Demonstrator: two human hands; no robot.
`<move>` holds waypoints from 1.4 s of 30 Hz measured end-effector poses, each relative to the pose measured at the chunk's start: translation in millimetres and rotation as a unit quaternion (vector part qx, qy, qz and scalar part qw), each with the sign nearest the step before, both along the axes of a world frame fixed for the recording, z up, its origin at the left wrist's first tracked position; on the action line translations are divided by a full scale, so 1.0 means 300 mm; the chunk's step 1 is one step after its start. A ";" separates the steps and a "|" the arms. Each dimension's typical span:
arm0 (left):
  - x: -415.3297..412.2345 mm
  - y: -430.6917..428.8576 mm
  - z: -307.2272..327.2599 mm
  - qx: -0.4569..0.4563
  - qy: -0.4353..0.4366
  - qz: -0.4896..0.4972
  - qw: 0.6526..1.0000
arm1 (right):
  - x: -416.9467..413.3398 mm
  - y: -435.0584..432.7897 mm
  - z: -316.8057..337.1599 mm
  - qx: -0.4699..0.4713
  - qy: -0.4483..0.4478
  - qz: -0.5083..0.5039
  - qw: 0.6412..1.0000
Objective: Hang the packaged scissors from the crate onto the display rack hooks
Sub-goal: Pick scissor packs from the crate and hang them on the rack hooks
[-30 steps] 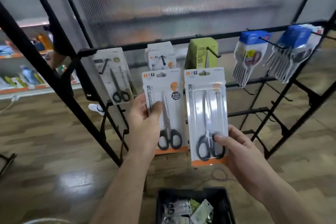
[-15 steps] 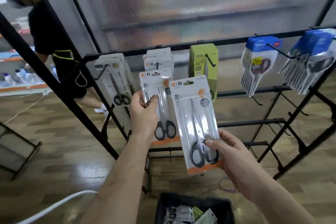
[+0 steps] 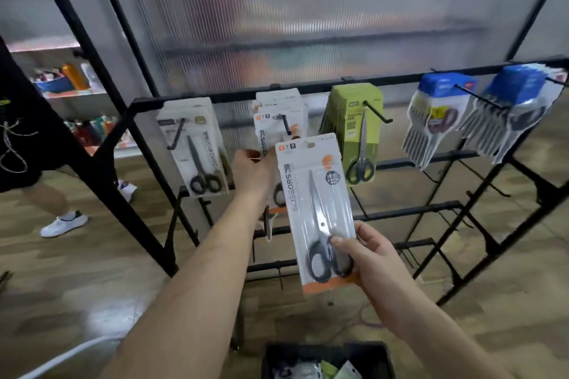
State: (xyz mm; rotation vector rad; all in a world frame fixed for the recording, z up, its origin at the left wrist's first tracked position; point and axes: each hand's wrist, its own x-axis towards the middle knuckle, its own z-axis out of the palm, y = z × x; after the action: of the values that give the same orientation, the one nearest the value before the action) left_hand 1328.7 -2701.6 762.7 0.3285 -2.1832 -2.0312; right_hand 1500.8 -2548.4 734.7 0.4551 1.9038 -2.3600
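My right hand (image 3: 372,258) grips a white-and-orange scissors pack (image 3: 314,203) by its lower end, thumb over the black handles. It stands upright in front of the rack. My left hand (image 3: 251,171) holds a second, like pack (image 3: 271,135) up at the black hook (image 3: 285,124), where several similar packs hang. Its lower part is hidden behind the front pack. The black crate (image 3: 326,354) sits at the bottom edge with packs inside.
The black display rack's top bar (image 3: 394,83) also carries a grey scissors pack (image 3: 197,148), green packs (image 3: 357,132) and blue-topped packs (image 3: 443,114). Lower bars with bare hooks (image 3: 409,212) stand to the right. A person's leg and white shoe (image 3: 63,223) are at left.
My left hand has raised its pack up to the hook among the hanging packs. My right hand has shifted its pack left, now in front of the other. The view has moved closer.
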 end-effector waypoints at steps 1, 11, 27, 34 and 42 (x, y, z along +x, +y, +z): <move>-0.017 -0.001 -0.004 -0.005 -0.003 0.000 1.000 | -0.014 -0.009 -0.002 0.005 -0.002 -0.002 1.000; 0.076 -0.078 -0.012 -0.107 0.003 -0.024 0.994 | -0.117 -0.065 -0.001 0.023 -0.006 -0.030 0.999; 0.286 -0.191 0.025 -0.161 0.027 -0.094 0.982 | -0.195 -0.148 -0.056 0.054 0.036 -0.061 0.996; 0.270 -0.233 -0.013 -0.168 0.001 -0.111 0.980 | -0.336 -0.171 -0.065 0.138 -0.002 -0.087 0.987; 0.271 -0.242 -0.025 -0.253 0.010 -0.115 0.961 | -0.490 -0.174 -0.061 0.175 -0.056 -0.131 0.974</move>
State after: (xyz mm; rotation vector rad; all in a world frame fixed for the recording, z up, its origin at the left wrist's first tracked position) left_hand 1410.1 -2774.2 755.0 -0.0114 -2.7205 -1.4672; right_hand 1353.8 -2600.6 716.2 0.8960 2.3364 -2.0763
